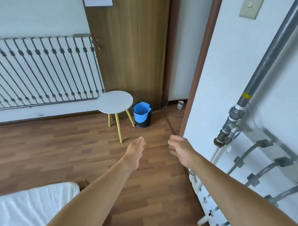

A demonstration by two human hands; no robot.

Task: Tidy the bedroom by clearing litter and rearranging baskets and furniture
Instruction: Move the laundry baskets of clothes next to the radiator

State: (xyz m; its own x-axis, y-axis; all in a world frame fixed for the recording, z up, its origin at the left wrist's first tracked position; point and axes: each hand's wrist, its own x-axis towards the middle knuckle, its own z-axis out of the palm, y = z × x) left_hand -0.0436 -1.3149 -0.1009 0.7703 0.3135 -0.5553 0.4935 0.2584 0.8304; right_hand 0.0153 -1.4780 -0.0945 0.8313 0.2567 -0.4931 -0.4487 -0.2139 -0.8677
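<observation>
A small round white table (115, 102) on yellow legs stands on the wooden floor near the far wall. Right beside it sits a dark bin with a blue liner (142, 114). A little white cup (180, 104) lies on the floor past the doorway. Both my arms reach forward over the floor. My left hand (135, 151) is empty, fingers relaxed and pointing toward the table. My right hand (180, 148) is also empty, fingers loosely bent, close to the door frame edge.
A white bed corner (36, 207) fills the lower left. A radiator (38, 70) lines the far wall, a wooden door (136, 48) stands behind the table. Grey pipes and a second radiator (259, 166) run along the right wall.
</observation>
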